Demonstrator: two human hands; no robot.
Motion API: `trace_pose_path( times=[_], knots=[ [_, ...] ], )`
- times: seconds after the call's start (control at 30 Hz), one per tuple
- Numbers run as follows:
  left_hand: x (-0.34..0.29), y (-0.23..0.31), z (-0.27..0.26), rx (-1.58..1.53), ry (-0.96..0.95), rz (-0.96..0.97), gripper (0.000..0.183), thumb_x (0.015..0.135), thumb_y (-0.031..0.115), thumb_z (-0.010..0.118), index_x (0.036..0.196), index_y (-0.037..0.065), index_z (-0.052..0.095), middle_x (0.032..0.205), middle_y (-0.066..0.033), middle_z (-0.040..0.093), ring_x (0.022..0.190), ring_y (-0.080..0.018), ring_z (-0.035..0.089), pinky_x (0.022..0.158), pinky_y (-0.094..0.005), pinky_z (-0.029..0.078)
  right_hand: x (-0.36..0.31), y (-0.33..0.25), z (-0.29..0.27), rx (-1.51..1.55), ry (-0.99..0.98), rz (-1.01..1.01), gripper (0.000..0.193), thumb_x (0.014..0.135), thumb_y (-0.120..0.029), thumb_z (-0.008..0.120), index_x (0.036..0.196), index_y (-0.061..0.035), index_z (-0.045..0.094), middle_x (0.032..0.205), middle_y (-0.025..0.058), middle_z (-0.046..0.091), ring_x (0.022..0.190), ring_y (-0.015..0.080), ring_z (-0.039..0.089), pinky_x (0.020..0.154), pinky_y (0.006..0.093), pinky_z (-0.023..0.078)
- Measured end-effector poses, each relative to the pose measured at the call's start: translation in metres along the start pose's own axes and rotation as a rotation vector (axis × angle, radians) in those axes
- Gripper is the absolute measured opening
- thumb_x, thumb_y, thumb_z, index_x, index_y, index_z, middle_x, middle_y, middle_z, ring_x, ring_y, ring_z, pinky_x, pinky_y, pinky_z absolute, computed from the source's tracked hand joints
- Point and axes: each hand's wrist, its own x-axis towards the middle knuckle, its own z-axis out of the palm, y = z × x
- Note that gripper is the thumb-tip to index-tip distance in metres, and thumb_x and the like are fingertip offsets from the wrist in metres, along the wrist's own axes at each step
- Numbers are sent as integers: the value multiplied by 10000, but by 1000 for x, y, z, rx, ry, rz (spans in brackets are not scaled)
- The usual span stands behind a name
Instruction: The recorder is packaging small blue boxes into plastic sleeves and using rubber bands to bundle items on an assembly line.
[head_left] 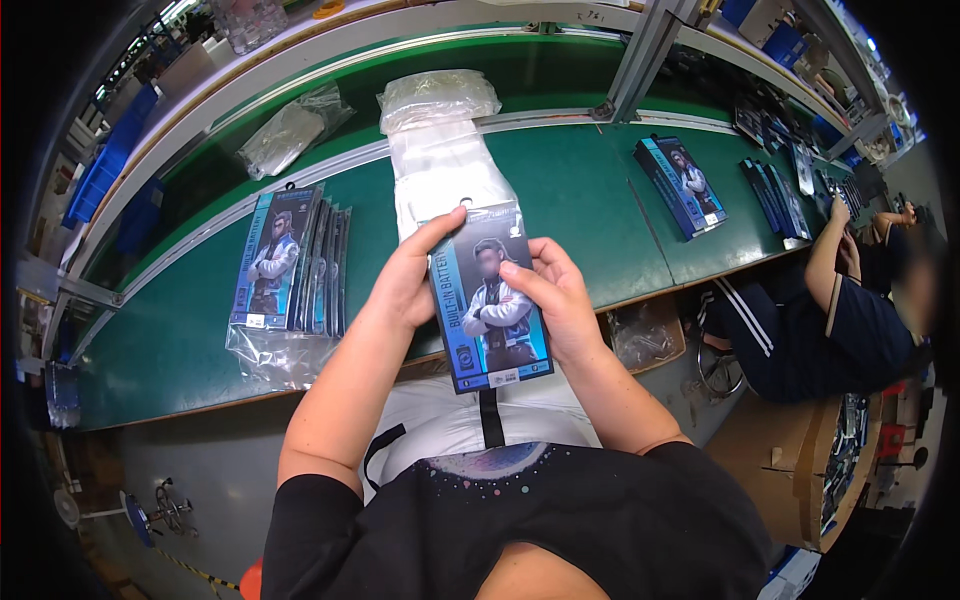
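"Black shirt (pixel 640 500) fills the nearest part. What's beyond it?"

"One blue-and-black box (pixel 488 310), held face up over the near edge of the green desk (pixel 590 195)."

"And the grip?"

"Both hands are holding it: the left hand (pixel 408 280) has its thumb by the top edge, the right hand (pixel 567 308) lays its thumb on the printed figure (pixel 500 325). Some fingers are hidden beneath."

"Which step is it?"

"Handling a single box, perhaps looking over its front. Any next move calls for an even hold, as the surface looks slick."

"Is it bagged?"

"Hard to tell through the glare. White bags (pixel 440 160) lie just beyond, and similar boxes (pixel 275 255) overlap at the left, on clear plastic (pixel 270 362)."

"Any writing?"

"Pale lettering (pixel 488 213) along the top, dark capitals (pixel 450 290) up the left side, and a white label (pixel 503 377) near the bottom, too fine to read."
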Motion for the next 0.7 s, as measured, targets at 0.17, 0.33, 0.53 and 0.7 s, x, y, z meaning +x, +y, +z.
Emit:
trace_pose_path(
  times=[0.17, 0.33, 0.53, 0.7],
  knots=[
    [-11, 2, -1, 86, 35, 62, 304, 848, 90, 605, 1100, -68, 544, 1007, -155, 633, 875, -230, 651, 779, -341, 546, -9, 4, -12, -26, 7, 142, 386, 828, -109, 689, 1122, 44, 493, 999, 139, 620, 753, 103, 614, 677, 219, 499],
    [-13, 28, -17, -91, 47, 113, 293, 865, 114, 588, 1094, -61, 536, 1006, -164, 642, 894, -252, 651, 821, -372, 539, -26, -31, -9, -414, -355, 224, 955, 716, -39, 773, 1449, -45, 160, 1029, 130, 579, 841, 139, 608, 679, 252, 496],
    [-36, -4, 12, 87, -52, 52, 344, 860, 107, 608, 1154, -52, 525, 1088, -142, 616, 975, -231, 628, 868, -359, 512, -27, -34, -6, -587, -249, -143, 975, 705, -9, 757, 1473, -82, 162, 1047, 97, 565, 911, 147, 593, 777, 264, 477],
    [-64, -10, 40, 276, -586, -171, 441, 871, 122, 617, 1247, -68, 488, 1222, -198, 563, 1145, -272, 551, 984, -360, 438, -31, -48, -10, -532, -13, -772, 356, 816, 135, 425, 1119, 28, 577, 1092, 135, 587, 882, 166, 588, 832, 290, 456]
  ],
)
